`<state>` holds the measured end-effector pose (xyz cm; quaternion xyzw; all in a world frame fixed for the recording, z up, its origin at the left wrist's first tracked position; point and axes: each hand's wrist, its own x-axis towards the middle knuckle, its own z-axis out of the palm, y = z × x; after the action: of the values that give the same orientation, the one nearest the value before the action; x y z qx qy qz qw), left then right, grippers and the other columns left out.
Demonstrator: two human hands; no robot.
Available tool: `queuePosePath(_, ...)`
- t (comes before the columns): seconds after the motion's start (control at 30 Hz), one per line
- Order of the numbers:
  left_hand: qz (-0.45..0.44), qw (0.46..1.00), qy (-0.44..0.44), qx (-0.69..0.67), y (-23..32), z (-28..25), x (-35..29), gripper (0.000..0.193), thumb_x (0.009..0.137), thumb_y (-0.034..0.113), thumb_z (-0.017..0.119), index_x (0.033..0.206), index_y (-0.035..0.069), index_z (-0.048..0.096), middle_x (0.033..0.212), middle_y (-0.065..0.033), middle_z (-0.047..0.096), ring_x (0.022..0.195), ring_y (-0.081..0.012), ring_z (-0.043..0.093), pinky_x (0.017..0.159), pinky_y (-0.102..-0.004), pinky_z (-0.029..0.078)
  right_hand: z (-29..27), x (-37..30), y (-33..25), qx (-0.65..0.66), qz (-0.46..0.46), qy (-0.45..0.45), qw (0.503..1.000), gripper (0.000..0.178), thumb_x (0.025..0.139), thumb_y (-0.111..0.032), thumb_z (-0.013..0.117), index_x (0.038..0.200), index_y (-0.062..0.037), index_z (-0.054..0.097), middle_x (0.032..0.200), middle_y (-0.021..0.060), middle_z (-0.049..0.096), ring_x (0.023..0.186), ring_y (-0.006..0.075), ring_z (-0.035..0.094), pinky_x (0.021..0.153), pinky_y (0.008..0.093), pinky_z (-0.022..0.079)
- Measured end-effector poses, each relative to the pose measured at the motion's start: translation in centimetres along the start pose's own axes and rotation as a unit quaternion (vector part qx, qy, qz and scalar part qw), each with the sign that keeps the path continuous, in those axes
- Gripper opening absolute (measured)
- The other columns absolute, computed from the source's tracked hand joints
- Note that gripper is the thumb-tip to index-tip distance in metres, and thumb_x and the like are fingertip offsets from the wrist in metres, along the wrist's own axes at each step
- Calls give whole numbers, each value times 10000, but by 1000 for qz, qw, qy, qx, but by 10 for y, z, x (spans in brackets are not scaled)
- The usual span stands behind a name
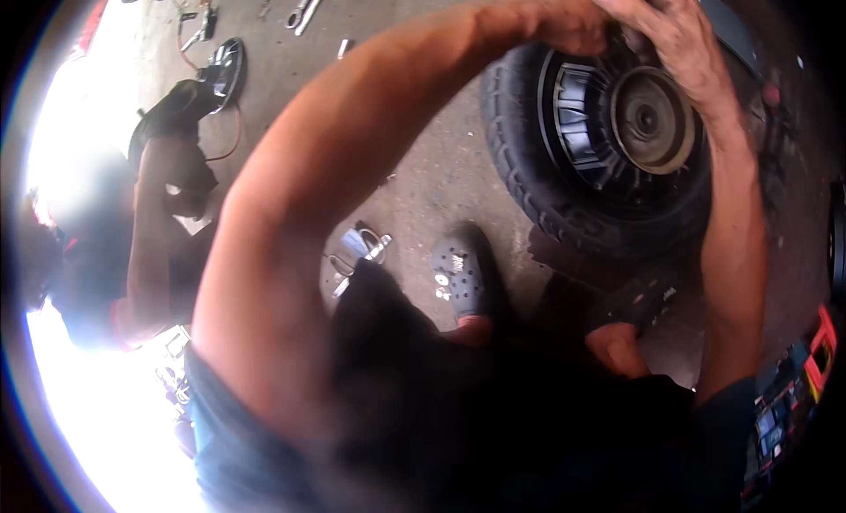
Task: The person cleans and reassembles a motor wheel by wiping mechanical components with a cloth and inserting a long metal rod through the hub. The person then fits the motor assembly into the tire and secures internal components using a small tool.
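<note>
A wheel with a black knobby tyre (520, 152) and a dark finned rim (575, 116) lies before me on the right. Its round, dull metal hub (648, 121) faces me. Both my arms reach to the wheel's far side. There my left hand (571, 21) is closed with the fingers curled. My right hand (679, 37) bends down beside it, fingers closed, thumb side toward the left hand. The two hands nearly meet over the far part of the rim. Whatever lies between their fingers is dark and hidden.
Wrenches (306, 9) and a small metal socket (345, 48) lie on the concrete floor, with more metal tools (374, 247) near my clog (460, 271). Another person (97, 231) crouches at left beside a black round part (227, 72). A tool case (775, 425) is at lower right.
</note>
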<state>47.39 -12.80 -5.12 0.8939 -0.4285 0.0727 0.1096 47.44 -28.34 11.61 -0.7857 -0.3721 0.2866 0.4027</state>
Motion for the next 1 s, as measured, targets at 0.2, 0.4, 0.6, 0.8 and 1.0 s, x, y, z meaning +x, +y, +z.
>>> queuePosePath(0.2,16,997,70,-40,18,-29,7,266,832,-35,575,1075,66,610,1094,-142,617,1094,-269,543,949,-355,416,-9,-2,10,43,18,89,995,342,900,-276,515,718,-11,631,525,46,536,501,143,524,508,297,423)
queuePosePath(0.4,-62,735,7,-676,-5,-2,-5,267,794,-124,570,971,76,573,1014,-116,603,1051,-220,558,923,-304,414,-14,-6,36,521,59,-183,832,321,937,-152,468,1194,26,541,860,135,667,727,211,651,641,313,552)
queuePosePath(0.6,-22,945,11,-327,0,-27,5,168,931,69,508,1090,69,562,1132,-137,563,1113,-221,528,931,-321,432,-12,-8,18,265,0,-67,962,277,900,-212,660,1044,22,620,801,92,671,685,150,625,596,256,507)
queuePosePath(0.8,-112,941,15,-320,16,-37,9,162,909,79,500,1031,44,602,1011,-119,615,987,-241,576,884,-334,460,-5,0,8,-153,-127,177,964,207,878,-201,584,790,-31,661,579,43,563,540,67,514,495,229,398)
queuePosePath(1.0,-102,938,9,-331,17,-35,10,156,892,76,507,1008,59,609,1001,-110,614,993,-235,585,912,-336,450,-22,-5,8,208,95,38,973,215,903,-164,496,913,3,630,563,30,545,437,121,503,391,274,404)
